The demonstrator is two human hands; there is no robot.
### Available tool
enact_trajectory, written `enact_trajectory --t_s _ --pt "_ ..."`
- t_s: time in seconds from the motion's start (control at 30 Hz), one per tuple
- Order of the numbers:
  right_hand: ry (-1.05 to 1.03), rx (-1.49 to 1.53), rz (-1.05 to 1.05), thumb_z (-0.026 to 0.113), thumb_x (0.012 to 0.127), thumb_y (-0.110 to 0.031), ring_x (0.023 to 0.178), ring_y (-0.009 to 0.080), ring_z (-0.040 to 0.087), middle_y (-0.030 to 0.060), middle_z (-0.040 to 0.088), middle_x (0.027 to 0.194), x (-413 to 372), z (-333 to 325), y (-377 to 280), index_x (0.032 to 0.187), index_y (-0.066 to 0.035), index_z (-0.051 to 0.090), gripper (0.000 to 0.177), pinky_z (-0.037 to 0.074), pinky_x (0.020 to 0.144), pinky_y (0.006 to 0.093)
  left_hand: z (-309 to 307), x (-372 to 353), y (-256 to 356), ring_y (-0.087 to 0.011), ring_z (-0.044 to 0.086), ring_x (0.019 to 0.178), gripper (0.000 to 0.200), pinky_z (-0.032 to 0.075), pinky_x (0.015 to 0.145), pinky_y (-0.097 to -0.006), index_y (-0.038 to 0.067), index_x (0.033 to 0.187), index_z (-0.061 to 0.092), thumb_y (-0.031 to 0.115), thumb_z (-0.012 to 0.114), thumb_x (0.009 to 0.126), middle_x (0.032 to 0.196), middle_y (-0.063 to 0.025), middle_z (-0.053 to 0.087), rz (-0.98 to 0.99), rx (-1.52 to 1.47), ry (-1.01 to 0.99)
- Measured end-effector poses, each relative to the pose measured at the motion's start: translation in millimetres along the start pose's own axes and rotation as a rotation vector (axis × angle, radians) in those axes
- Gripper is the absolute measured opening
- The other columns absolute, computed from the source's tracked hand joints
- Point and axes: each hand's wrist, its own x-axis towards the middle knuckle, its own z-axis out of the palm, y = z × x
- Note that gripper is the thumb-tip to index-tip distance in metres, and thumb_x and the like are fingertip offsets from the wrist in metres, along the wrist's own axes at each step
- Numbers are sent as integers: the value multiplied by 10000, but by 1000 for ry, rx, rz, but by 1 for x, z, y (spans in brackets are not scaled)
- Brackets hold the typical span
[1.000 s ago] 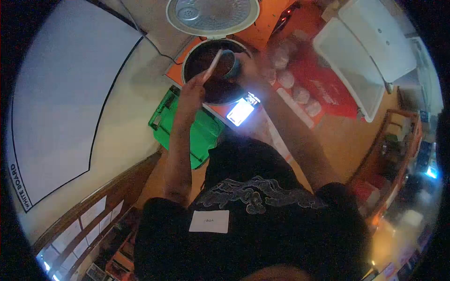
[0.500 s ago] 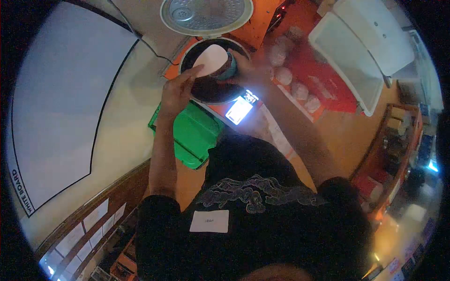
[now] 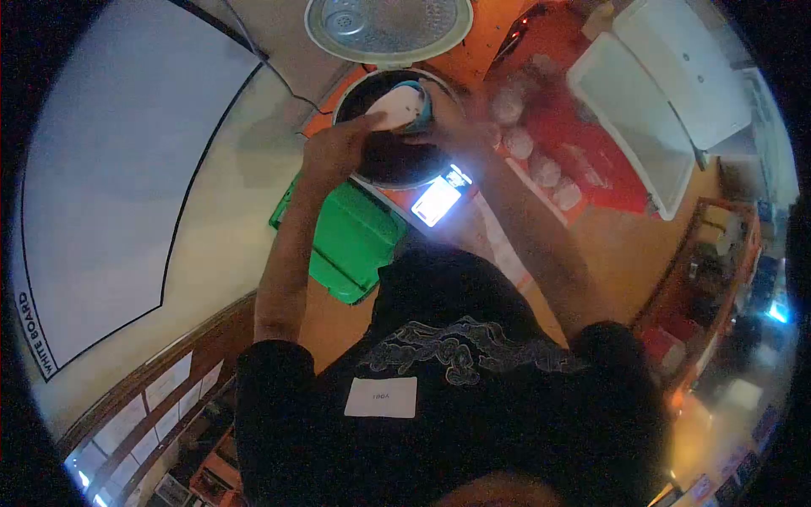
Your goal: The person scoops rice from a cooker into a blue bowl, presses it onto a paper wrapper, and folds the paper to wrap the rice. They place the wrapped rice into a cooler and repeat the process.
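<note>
A round cooker pot [image 3: 397, 176] with a dark inside stands in front of me, and its metal lid [image 3: 389, 29] is tipped up at the back. My left hand [image 3: 338, 150] reaches over the near left rim, its fingers closed on a flat, rounded white scraper [image 3: 390, 110]. Over the pot's right half, my right hand [image 3: 446, 114] is wrapped around a blue cup [image 3: 422, 117]. The scraper's far end lies at the cup's mouth. Dark specks show there. Parts of the cup are hidden by my fingers.
A lit phone-like screen [image 3: 437, 200] sits just before the pot. To its left is a green plastic lid or tray [image 3: 355, 241]. Several pale round packs [image 3: 518, 144] lie on red sheeting at the right, beside a white bin [image 3: 621, 118]. A cable [image 3: 291, 97] runs behind left.
The scraper has tilted and moved right, toward the cup's mouth. The cup has turned so its opening shows more. My view has shifted slightly.
</note>
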Motion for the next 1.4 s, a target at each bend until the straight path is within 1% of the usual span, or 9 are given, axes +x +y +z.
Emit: enact_trajectory --t_s 0.2,0.33,0.53,0.63,0.73,0.83,1.0,1.1,1.4 --pt "-65 -228 -654 432 964 -308 1052 238 600 96 606 1157 61 -29 37 1210 -47 574 387 517 891 370 4 -4 -21 -358 645 1006 310 512 861 -419 146 1250 584 264 424 1012 1132 -162 655 -10 -467 134" --pt "-78 245 -345 422 964 -309 1042 227 601 100 624 1113 48 -19 49 1168 -41 599 380 483 905 360 39 -15 5 -371 630 1035 315 501 874 -434 136 1247 584 267 418 1015 1138 -158 654 -239 -517 93" --pt "105 -281 -536 409 995 -367 1042 225 516 96 528 1079 27 -12 54 1224 -53 488 396 383 974 329 56 -25 33 -399 616 1045 337 491 867 -437 86 1249 575 265 408 1016 1103 -196 645 -145 -478 249" --pt "157 -550 -707 402 993 -397 1069 216 512 104 546 1109 38 -31 59 1184 -49 523 414 374 991 339 27 -25 25 -402 620 1041 341 495 869 -432 71 1247 577 257 409 1016 1108 -213 643 -405 -634 -56" --pt "55 -158 -418 365 1005 -412 1054 228 559 112 600 1099 56 -48 48 1148 -50 574 442 406 989 364 9 -24 17 -389 642 995 346 508 830 -437 79 1269 547 262 407 1011 1065 -209 663 -377 -677 69" --pt "-12 135 -421 440 972 -396 974 220 627 120 648 1101 8 -34 18 1165 -24 590 445 498 891 341 5 -13 3 -366 663 931 352 509 786 -453 93 1287 510 279 435 998 984 -201 680 -423 -56 142" --pt "-153 507 -138 382 978 -512 937 222 654 82 673 1014 23 -80 38 1093 -69 614 513 534 853 397 4 21 -6 -326 679 890 345 473 810 -518 127 1250 546 275 521 939 890 -153 696 -148 592 11" --pt "120 -139 -533 387 979 -501 907 241 664 73 679 961 2 -102 61 1058 -80 616 486 555 805 393 2 41 -4 -299 683 864 269 456 837 -510 146 1117 652 247 556 888 873 -111 705 -63 614 -12" --pt "-219 292 -87 379 984 -416 769 233 682 108 693 878 -66 -102 88 1023 -40 632 456 573 719 360 52 78 -49 -262 670 907 211 448 864 -450 211 1008 722 211 609 830 952 -51 712 459 551 -63"
